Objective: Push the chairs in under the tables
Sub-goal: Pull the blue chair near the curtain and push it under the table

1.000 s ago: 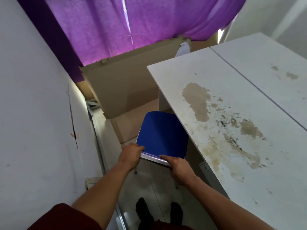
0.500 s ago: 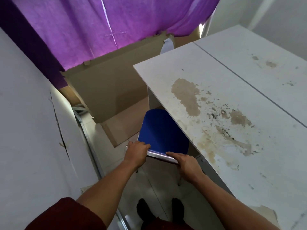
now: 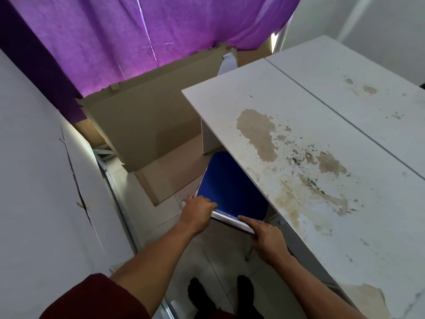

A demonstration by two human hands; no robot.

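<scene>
A blue chair with a silver metal frame stands at the left long edge of a stained white table. The right part of its blue seat lies under the tabletop. My left hand is closed around the chair's near left corner. My right hand grips the silver rail at the near right corner, close against the table's edge. The chair's legs are mostly hidden; one thin leg shows below my right hand.
A white wall with a cracked panel closes the left side, leaving a narrow aisle. Large cardboard sheets lean ahead below a purple curtain. A second white table abuts the first. My feet stand on the tiled floor.
The chair has slid rightward, farther under the tabletop, with both hands keeping their grip on its near rail. The view has shifted with my head.
</scene>
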